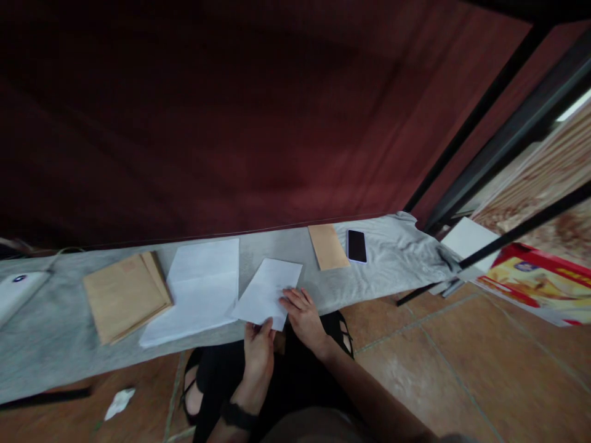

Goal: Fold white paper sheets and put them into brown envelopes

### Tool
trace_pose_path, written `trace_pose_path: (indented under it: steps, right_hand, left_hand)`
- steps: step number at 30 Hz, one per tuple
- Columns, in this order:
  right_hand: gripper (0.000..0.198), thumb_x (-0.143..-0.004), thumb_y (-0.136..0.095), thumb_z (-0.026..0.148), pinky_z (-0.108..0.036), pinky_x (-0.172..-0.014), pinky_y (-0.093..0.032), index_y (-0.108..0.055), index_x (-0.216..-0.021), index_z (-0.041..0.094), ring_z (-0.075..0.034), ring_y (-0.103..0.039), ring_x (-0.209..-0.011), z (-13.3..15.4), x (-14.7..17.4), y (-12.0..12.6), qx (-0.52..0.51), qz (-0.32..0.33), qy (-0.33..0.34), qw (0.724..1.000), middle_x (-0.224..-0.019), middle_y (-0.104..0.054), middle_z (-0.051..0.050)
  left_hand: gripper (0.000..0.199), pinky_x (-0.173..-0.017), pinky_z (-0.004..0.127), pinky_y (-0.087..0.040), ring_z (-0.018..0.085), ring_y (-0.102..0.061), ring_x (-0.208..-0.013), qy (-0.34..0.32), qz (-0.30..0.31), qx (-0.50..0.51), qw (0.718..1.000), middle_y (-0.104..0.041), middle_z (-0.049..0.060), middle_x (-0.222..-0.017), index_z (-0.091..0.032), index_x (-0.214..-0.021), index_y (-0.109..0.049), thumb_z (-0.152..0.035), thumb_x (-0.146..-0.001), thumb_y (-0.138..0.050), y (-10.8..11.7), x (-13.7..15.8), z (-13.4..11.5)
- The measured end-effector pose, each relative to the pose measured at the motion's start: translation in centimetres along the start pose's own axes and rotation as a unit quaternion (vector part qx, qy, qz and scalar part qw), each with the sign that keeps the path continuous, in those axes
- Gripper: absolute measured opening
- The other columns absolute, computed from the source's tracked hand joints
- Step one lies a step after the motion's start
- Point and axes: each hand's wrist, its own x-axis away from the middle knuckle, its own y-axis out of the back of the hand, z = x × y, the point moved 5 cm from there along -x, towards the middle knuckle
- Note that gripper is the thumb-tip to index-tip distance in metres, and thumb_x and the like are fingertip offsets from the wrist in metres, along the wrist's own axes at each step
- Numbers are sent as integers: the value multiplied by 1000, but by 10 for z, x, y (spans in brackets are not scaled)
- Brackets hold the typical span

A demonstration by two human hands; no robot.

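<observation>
Behind everything, a dark red cloth [258, 135] hanging as backdrop; below, a floor [443, 351] of brownish tiles; across it, a long narrow table [378, 286] under grey fabric, rumpled at its right end

At far right, beyond the table, one box [540, 283], red and yellow

On the table's left half, white papers [203, 277], a crease across them; just left, overlapping them, a pile of brown envelopes [127, 295]

At the table's front edge, between the papers and a tan envelope, one white sheet [268, 286], set askew

Left hand [259, 347]: grip closed on the sheet's lower edge, thumb on top

Right hand [305, 317]: fingers laid over the sheet's right side, slightly spread; whether the thumb pinches from beneath, cannot tell

Right of the sheet, well apart from it, one tan envelope [329, 247], flat; just beside that, one phone [357, 246], screen dark

On the left wrist, one black band [240, 416]
</observation>
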Motion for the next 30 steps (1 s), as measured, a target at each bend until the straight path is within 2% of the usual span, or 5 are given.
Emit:
trace_pose_path:
  steps: [9, 13, 23, 27, 30]
  right_hand:
    - [58, -86, -48, 0, -45, -118, -37, -62, -134, 28, -19, -55, -130, -28, 14, -6, -32, 24, -17, 999, -137, -63, -4]
    - [60, -84, -47, -1, -46, -121, -33, -60, -136, 25, -19, -52, -134, -29, 18, -4, -40, 29, -14, 999, -141, -61, -5]
    - [59, -86, -38, 1, -38, -116, -41, -64, -132, 26, -17, -57, -130, -23, 6, 19, -163, -32, -80, 983, -137, -64, -3]
    - [37, -94, -46, 23, -37, -102, -53, -70, -122, 23, -21, -66, -116, -34, -10, 44, -353, -138, -201, 903, -124, -72, -4]
    - [30, -89, -60, 45, -34, -79, -60, -74, -99, 20, -21, -72, -87, -41, -16, 44, -515, -207, -317, 769, -96, -78, -4]
  left_hand:
    - [36, -70, 37, -60, 26, -74, -78, 176, 154, -94, 968, -75, 12, -86, -17, -86, -66, -43, -67, -82, 11, 22, 13]
    - [32, -62, 32, -54, 20, -66, -61, -20, 189, -273, 943, -69, 4, -70, -20, -82, -70, -50, -73, -75, 18, 22, -9]
    - [30, -115, 41, -37, 27, -56, -124, -379, 102, -345, 853, -63, 10, -125, -24, -117, -66, -31, -88, -62, 6, 36, -76]
    - [56, -116, 42, -36, 27, -42, -139, -390, 5, -280, 877, -44, 12, -148, -25, -139, -47, -39, -88, -65, 16, 21, -90]
    - [67, -117, 41, -36, 25, -38, -143, -299, -21, -192, 934, -39, 9, -153, -30, -144, -40, -44, -85, -70, 19, -4, -85]
